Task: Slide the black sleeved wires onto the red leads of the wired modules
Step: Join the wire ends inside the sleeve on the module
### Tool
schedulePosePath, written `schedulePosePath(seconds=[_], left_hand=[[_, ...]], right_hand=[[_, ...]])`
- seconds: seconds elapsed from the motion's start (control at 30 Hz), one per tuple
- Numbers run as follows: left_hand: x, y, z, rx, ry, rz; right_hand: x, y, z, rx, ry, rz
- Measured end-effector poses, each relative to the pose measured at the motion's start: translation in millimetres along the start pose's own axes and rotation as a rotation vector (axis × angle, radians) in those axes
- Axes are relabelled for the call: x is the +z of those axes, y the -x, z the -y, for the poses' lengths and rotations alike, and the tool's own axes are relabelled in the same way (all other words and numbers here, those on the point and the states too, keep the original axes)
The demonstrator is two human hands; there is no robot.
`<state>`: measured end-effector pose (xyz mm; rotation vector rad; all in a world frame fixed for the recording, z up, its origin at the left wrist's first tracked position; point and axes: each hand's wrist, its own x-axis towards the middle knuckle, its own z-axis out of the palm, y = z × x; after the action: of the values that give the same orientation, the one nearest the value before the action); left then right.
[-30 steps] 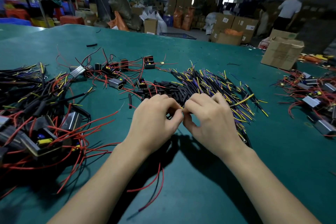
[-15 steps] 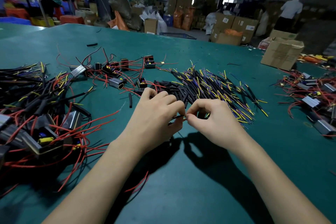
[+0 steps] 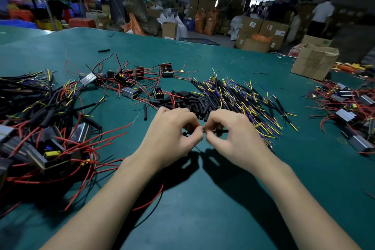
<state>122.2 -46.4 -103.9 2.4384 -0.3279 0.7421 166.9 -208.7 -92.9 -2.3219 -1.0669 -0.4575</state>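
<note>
Green table (image 3: pixel 203 209) amid warehouse cartons (image 3: pixel 314 63)

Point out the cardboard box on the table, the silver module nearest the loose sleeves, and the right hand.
cardboard box (image 3: pixel 313 63), head view, front face
silver module (image 3: pixel 130 93), head view, top
right hand (image 3: pixel 231 134), head view, back

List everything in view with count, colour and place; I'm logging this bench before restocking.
table: one, green, fills the foreground
sleeved wires: one pile, black with yellow and blue ends, centre
short sleeves: a heap, black, just beyond the hands
wired modules: three groups, metal with red leads, near left, centre-left, right
cardboard box: one, brown, far right
left hand: pinching something small, dark
right hand: pinching a black sleeved wire
</note>
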Motion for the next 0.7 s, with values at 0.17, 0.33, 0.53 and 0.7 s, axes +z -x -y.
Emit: schedulePosePath(seconds=[0.17,0.33,0.53,0.7], left_hand=[[-2.8,-8.0,2.1,-0.387,0.398,0.114],[-4.4,-0.7,3.7,-0.165,0.108,0.142],[-8.7,-2.0,2.4,0.187,-0.279,0.039],[-6.8,-1.7,-0.8,0.237,-0.312,-0.02]], right_hand=[[7.7,-4.0,4.6,-0.331,0.474,-0.111],[9.7,0.9,-1.0,-0.069,0.056,-0.006],[8.4,-2.4,-3.1,0.175,-0.343,0.021],[2.6,-2.3,-2.7,0.234,-0.449,0.057]])
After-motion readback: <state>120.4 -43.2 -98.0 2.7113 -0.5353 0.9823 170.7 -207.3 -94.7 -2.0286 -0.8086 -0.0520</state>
